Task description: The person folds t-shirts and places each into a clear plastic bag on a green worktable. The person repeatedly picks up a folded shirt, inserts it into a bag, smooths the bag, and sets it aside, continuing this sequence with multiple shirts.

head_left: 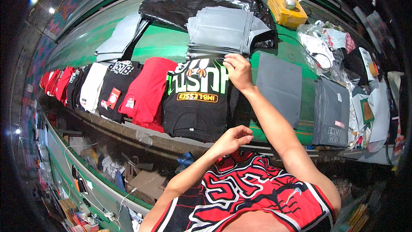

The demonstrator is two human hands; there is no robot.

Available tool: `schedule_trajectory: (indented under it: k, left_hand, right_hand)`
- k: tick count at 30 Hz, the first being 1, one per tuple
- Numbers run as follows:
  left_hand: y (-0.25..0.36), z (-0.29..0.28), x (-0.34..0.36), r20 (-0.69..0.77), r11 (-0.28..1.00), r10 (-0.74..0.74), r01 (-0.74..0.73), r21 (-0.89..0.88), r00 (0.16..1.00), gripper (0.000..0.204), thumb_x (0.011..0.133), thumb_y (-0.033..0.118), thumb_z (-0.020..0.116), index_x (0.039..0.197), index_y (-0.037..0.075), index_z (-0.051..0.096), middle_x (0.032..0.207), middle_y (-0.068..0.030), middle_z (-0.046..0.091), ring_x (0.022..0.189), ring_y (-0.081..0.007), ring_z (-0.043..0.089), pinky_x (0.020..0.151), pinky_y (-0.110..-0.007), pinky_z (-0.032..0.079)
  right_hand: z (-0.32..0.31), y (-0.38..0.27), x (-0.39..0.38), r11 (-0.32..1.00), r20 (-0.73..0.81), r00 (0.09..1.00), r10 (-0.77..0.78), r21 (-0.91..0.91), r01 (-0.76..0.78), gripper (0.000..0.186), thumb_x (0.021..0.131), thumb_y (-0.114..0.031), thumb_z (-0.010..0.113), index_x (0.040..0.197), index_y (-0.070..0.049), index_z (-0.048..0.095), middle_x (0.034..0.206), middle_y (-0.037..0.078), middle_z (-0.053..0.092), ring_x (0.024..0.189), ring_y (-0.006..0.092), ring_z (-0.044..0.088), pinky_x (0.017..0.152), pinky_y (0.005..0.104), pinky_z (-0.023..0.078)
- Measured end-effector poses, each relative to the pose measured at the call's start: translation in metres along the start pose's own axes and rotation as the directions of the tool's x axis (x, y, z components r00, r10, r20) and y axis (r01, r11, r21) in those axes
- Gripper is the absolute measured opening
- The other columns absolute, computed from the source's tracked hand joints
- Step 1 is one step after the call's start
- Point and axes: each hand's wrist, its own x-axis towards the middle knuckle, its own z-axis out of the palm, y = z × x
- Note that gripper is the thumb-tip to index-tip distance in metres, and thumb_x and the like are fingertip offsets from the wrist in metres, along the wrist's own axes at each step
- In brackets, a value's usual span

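Note:
A folded black T-shirt (195,114) with a green, white and orange print lies at the middle of the green table. My right hand (236,71) is at its upper right corner, fingers bent and pinched where it meets a stack of grey plastic bags (219,28); I cannot make out exactly what they grip. My left hand (231,142) hangs over the table's front edge below the T-shirt, empty, with fingers loosely curved and apart. A flat grey plastic bag (277,90) lies to the right of the T-shirt.
A row of folded red (146,90), black and white shirts runs left. Behind lie more grey bags (116,36), black plastic (163,4) and a yellow block (285,11) with a tool. A packed grey bundle (330,116) and clutter lie right; another green table (98,197) is lower left.

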Motion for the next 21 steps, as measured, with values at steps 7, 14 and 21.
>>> schedule_trajectory:
  k: [7, 14, 21]
  left_hand:
    - [-0.008, -0.004, 0.005, 0.044, 0.995, 0.012, -0.016, 0.097, 0.999, 0.033, 0.103, 0.017, 0.066, 0.127, -0.004, 0.060, 0.117, -0.0092, 0.071, 0.107, -0.0153, 0.066, 0.096, -0.031, 0.053]
    - [-0.030, 0.001, 0.014, -0.018, 0.990, 0.077, -0.074, 0.123, 0.997, 0.036, 0.099, 0.015, 0.068, 0.127, -0.006, 0.060, 0.114, -0.0130, 0.071, 0.104, -0.0196, 0.067, 0.094, -0.034, 0.053]
    - [-0.080, 0.001, 0.050, -0.131, 0.972, 0.158, -0.131, 0.195, 0.979, 0.056, 0.105, 0.023, 0.057, 0.151, -0.002, 0.039, 0.151, -0.0208, 0.049, 0.143, -0.0317, 0.044, 0.119, -0.041, 0.034]
  right_hand:
    - [0.000, -0.039, -0.030, 0.804, 0.331, 0.880, 0.340, 0.382, -0.455, 0.062, 0.102, -0.015, 0.064, 0.155, -0.015, 0.033, 0.124, 0.011, 0.062, 0.112, 0.0171, 0.059, 0.097, 0.0349, 0.049]
    - [-0.030, -0.082, -0.059, 0.925, 0.482, 0.875, 0.040, 0.314, -0.215, 0.067, 0.081, -0.013, 0.079, 0.143, -0.008, 0.054, 0.135, 0.015, 0.055, 0.134, 0.0307, 0.051, 0.117, 0.0397, 0.035]
    - [-0.027, -0.109, -0.065, 0.895, 0.530, 0.837, 0.133, 0.299, -0.331, 0.099, 0.076, -0.009, 0.084, 0.160, -0.013, 0.033, 0.153, 0.023, 0.042, 0.147, 0.0356, 0.037, 0.124, 0.0429, 0.026]
